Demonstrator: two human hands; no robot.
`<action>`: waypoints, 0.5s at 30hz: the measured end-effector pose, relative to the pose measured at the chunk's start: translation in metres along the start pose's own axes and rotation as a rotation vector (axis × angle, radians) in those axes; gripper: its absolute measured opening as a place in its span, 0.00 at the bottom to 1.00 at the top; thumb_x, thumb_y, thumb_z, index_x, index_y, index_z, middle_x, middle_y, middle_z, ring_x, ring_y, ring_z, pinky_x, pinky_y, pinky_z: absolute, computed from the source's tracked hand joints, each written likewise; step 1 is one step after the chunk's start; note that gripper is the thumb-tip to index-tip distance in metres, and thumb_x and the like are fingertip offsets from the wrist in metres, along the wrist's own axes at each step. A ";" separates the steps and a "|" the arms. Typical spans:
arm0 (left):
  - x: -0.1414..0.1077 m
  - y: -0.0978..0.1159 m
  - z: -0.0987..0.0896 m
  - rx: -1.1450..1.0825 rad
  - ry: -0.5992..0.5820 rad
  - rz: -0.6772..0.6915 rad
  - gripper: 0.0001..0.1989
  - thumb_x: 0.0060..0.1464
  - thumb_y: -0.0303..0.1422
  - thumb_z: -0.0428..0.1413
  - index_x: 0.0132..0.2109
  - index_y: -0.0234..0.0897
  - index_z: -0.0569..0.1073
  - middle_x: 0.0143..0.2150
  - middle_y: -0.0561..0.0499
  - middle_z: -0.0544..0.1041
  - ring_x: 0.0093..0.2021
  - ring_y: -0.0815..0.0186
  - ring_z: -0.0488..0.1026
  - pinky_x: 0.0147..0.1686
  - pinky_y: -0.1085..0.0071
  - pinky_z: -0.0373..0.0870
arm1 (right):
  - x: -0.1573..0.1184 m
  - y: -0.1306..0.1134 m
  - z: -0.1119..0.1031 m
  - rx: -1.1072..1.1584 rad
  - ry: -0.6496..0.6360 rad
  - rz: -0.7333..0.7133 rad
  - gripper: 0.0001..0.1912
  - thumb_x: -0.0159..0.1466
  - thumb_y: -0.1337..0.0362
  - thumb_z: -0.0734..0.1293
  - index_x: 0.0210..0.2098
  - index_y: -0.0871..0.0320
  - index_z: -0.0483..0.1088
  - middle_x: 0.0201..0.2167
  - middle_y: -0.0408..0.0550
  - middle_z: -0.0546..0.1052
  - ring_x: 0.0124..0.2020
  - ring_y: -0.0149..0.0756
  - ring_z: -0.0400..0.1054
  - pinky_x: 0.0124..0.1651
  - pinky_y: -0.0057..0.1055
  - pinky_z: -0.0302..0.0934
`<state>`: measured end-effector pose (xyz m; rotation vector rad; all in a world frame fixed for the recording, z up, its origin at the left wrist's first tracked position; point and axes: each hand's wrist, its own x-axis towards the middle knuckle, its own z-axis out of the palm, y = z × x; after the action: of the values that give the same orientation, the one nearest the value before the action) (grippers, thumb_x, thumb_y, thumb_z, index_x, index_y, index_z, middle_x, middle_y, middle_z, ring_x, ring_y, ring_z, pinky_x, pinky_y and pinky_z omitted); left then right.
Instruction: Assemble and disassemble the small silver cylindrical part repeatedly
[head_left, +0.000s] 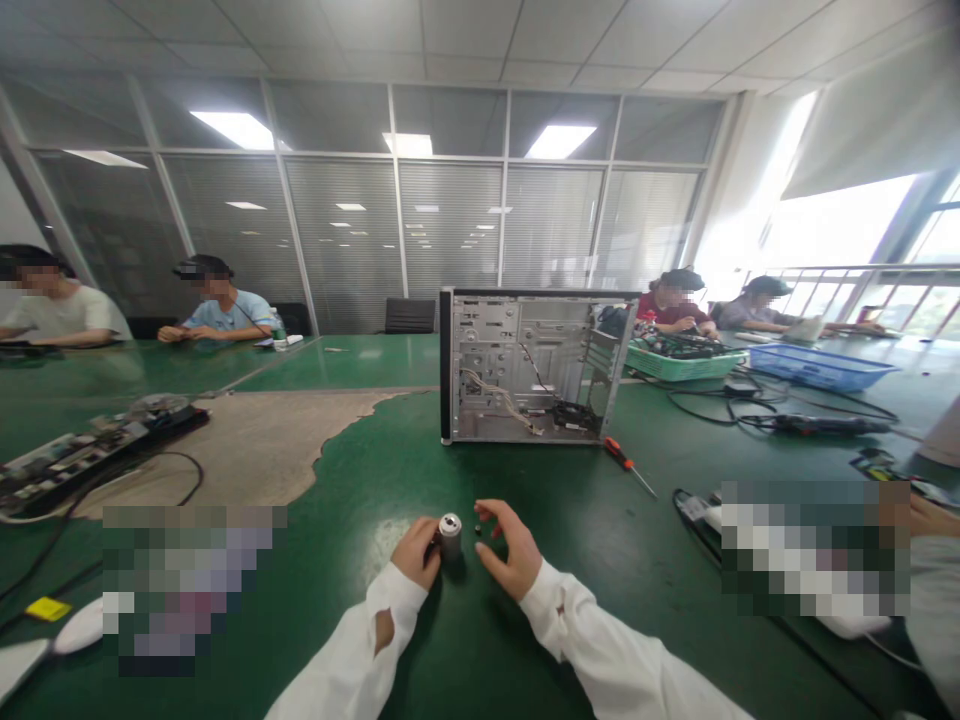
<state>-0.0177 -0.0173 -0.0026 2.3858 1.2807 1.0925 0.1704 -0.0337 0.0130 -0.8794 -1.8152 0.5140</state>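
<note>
My left hand (418, 553) is closed against the side of a small grey metal cylinder (451, 540), which stands upright on the green table. The cylinder's pale top has dark marks or openings; its exact kind I cannot make out. To its right is my right hand (510, 548), thumb and fingers apart and curved toward the cylinder without touching it. A tiny dark piece (478, 530) shows in the gap between that thumb and the fingers. Whether it lies on the table or touches a fingertip is unclear.
Beyond my hands stands an open computer case (517, 365), with an orange-handled screwdriver (628, 464) beside it. A circuit board assembly (97, 450) lies left. Green (686, 366) and blue (821, 370) baskets, cables and a power strip (832, 610) are right. Several people sit around.
</note>
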 end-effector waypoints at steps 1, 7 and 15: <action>-0.002 0.005 0.001 -0.019 -0.015 0.031 0.20 0.40 0.20 0.44 0.43 0.32 0.65 0.39 0.45 0.69 0.40 0.64 0.66 0.40 0.67 0.65 | -0.002 -0.004 0.003 -0.028 -0.029 -0.058 0.30 0.47 0.70 0.61 0.50 0.58 0.53 0.44 0.52 0.64 0.42 0.37 0.60 0.38 0.31 0.60; -0.010 0.042 0.003 -0.076 -0.079 0.093 0.16 0.44 0.24 0.46 0.42 0.35 0.67 0.36 0.46 0.68 0.35 0.65 0.67 0.35 0.70 0.67 | -0.011 -0.013 0.008 -0.114 -0.041 -0.136 0.30 0.48 0.73 0.59 0.50 0.58 0.52 0.40 0.50 0.66 0.43 0.37 0.61 0.48 0.36 0.55; 0.008 0.186 -0.098 -0.579 0.148 0.174 0.07 0.51 0.32 0.47 0.34 0.40 0.69 0.28 0.50 0.70 0.30 0.66 0.68 0.29 0.70 0.67 | -0.028 -0.029 -0.013 -0.089 -0.002 -0.001 0.24 0.48 0.70 0.60 0.46 0.57 0.59 0.38 0.49 0.69 0.42 0.40 0.62 0.46 0.36 0.57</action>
<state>0.0329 -0.1361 0.1635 2.0233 0.6661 1.4712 0.1785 -0.0739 0.0210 -0.9386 -1.8516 0.4368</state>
